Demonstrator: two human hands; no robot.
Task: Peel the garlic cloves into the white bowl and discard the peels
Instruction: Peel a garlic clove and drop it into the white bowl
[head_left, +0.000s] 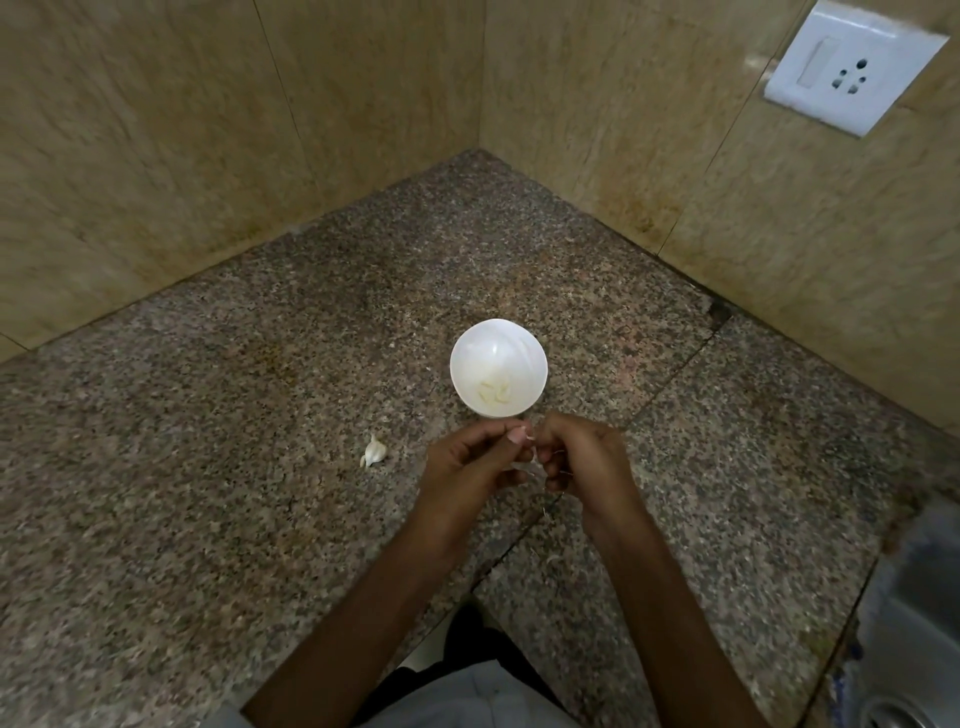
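Garlic clove (525, 462) was pinched between left hand (467, 467) and right hand (582, 457), seemingly mid-peel, toward the countertop's front edge from the white bowl (498, 328); the next move probably called for stripping the skin, then dropping the clove in.

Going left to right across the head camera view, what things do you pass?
Loose garlic piece on the counter → left hand → garlic clove pinched by both hands → right hand → wall socket. The white bowl overlaps the hands, so I skip it.
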